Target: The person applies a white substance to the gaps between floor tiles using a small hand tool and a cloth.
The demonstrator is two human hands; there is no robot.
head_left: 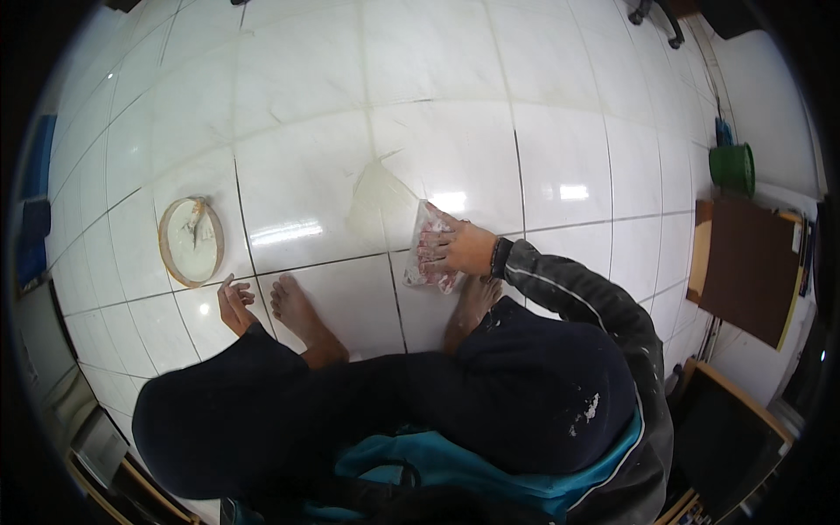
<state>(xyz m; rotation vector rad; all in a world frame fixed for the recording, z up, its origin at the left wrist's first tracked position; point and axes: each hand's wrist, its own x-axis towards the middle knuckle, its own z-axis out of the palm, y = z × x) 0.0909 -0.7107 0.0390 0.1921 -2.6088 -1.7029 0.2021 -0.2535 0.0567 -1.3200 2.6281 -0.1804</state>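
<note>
My right hand [452,248] presses down with spread fingers on a crumpled white-and-red rag [418,273] against the tiled floor; cloth or thin plastic, I cannot tell which. White residue coats the fingers. Just beyond the rag, a pale cream smear [382,194] covers part of a tile and the joints around it. My left hand [234,304] hangs beside my left knee, its fingers loosely bent and apart, holding nothing. Close to it stands a round tub [164,242] of whitish paste, with a thin stained tool [196,229] inside.
My bare feet [302,313] rest on glossy white tiles with dark joints. On the right are a green bin [731,169], a brown panel [751,267] and a dark, wood-edged piece of furniture [731,442]. A wheeled chair base [658,22] stands at the far right.
</note>
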